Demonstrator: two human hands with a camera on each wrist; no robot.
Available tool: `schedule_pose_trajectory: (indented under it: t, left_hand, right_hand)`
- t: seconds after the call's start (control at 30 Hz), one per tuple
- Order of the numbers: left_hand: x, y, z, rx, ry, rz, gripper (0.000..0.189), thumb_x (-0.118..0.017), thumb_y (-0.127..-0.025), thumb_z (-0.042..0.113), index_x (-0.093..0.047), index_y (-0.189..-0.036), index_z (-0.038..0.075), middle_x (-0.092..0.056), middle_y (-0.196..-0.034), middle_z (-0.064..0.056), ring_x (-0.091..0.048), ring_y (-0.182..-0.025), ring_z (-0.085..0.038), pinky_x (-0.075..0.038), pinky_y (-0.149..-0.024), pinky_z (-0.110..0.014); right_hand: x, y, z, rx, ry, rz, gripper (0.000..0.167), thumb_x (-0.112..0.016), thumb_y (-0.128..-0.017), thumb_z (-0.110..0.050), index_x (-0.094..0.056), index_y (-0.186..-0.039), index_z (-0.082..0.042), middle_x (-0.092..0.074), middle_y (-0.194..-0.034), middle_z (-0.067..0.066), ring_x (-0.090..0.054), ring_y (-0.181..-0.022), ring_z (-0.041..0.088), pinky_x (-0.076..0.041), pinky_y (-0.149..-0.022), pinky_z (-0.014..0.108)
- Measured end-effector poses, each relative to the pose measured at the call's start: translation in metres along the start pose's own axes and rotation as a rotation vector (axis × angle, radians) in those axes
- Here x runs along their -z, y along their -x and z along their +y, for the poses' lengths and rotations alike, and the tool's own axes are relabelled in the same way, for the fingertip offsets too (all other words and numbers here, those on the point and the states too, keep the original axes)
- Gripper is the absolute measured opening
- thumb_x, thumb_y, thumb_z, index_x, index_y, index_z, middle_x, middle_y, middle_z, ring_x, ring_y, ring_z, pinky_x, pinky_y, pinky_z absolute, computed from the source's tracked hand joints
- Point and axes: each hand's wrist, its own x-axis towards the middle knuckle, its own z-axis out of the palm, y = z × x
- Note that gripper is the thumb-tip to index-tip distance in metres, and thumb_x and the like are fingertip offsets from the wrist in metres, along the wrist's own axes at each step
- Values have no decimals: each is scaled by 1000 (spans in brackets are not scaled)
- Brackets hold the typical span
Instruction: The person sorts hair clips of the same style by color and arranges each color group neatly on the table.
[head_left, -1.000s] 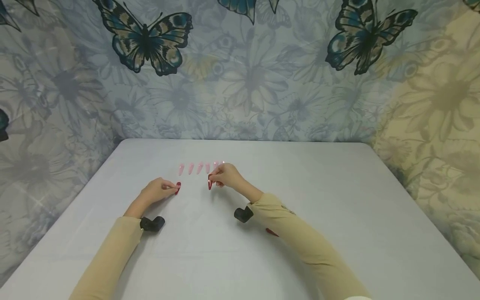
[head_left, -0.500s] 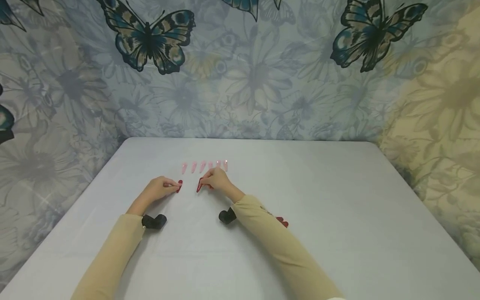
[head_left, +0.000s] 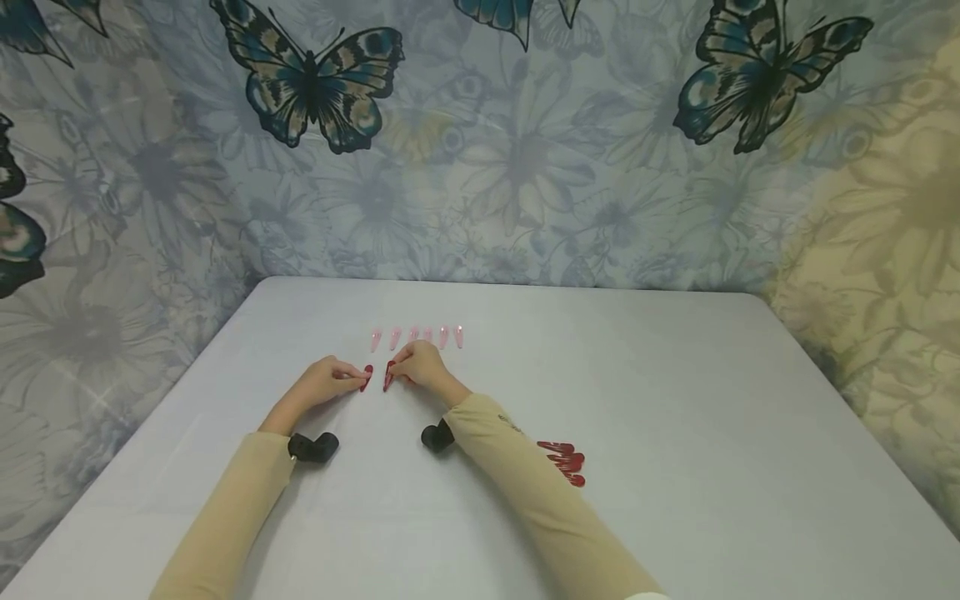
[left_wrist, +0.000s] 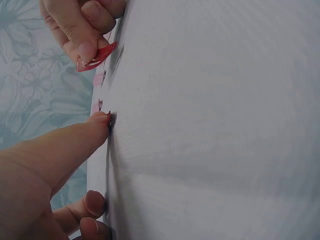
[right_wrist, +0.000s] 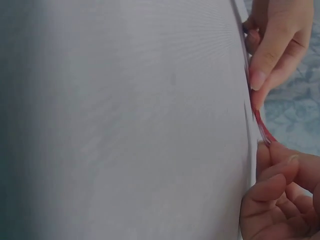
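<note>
My right hand (head_left: 423,367) pinches a red snap hair clip (head_left: 387,380) by its rounded end, narrow tip toward me. In the left wrist view this clip (left_wrist: 98,57) is tilted, just off the white cloth. To its left, my left hand (head_left: 327,382) holds a second red hair clip (head_left: 367,377) low at the table between thumb and forefinger; the fingertips cover part of it. The two clips are a short gap apart, side by side. Behind them runs a row of several pink hair clips (head_left: 395,337), narrow ends toward me.
Several more red hair clips (head_left: 573,460) lie in a loose group beside my right forearm, which partly covers them. The white table (head_left: 712,417) reaches back to a butterfly-patterned wall covering (head_left: 517,208). A black wrist camera (head_left: 313,448) sticks out from my left sleeve.
My right hand has moved left and slightly toward me, bringing its red hair clip beside the other one. The red group by the forearm has come into view. The left hand keeps its place.
</note>
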Motion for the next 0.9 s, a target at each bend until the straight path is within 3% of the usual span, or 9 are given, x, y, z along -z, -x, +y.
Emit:
schedule_pose_trajectory:
  t: [0.1, 0.2, 0.33, 0.43, 0.6, 0.9]
  left_hand:
    - [0, -1, 0, -9, 6, 3, 25, -67, -92, 19, -74, -107, 1, -53, -84, -9, -40, -76, -19, -33, -63, -27]
    - [0, -2, -3, -11, 33, 0, 25, -68, -91, 21, -75, -106, 2, -50, -81, -6, -39, -74, -18, -32, -62, -28]
    - [-1, -4, -10, -83, 84, 7, 26, -70, -89, 32, -78, -102, 11, -50, -77, -3, -36, -70, -16, -30, -60, -27]
    - [-1, -4, -12, -103, 90, 1, 27, -70, -88, 36, -79, -100, 13, -52, -76, -3, -35, -69, -16, -30, -59, -28]
    - [1, -5, -4, -4, 66, 0, 26, -68, -90, 24, -76, -104, 5, -49, -80, -6, -37, -73, -18, -31, -62, -29]
    - [-2, -6, -5, 8, 31, 1, 24, -67, -91, 19, -74, -107, 2, -44, -78, -2, -36, -72, -17, -30, -61, -28]
  right_hand:
    - [-4, -2, -1, 17, 32, 33, 11, -72, -83, -1, -71, -88, 9, -49, -51, -5, -40, -44, 2, -33, -46, 14]
    - [-7, -4, -1, 40, 81, 57, 10, -74, -81, -1, -72, -86, 8, -63, -61, 7, -41, -47, 2, -33, -46, 13]
    - [-11, -6, -2, 75, 160, 90, 8, -73, -82, 0, -72, -82, 8, -73, -83, 20, -41, -53, 5, -32, -47, 12]
    - [-12, -5, -3, 82, 213, 118, 8, -72, -82, -1, -73, -80, 6, -74, -85, 18, -42, -58, 6, -31, -50, 13]
    - [-13, -5, -6, 64, 243, 161, 6, -73, -80, -2, -74, -78, 3, -75, -82, 14, -46, -62, 7, -32, -54, 13]
    - [-17, -8, -7, -1, 325, 156, 11, -77, -79, -11, -76, -77, -1, -75, -79, 8, -49, -59, 7, -33, -52, 14]
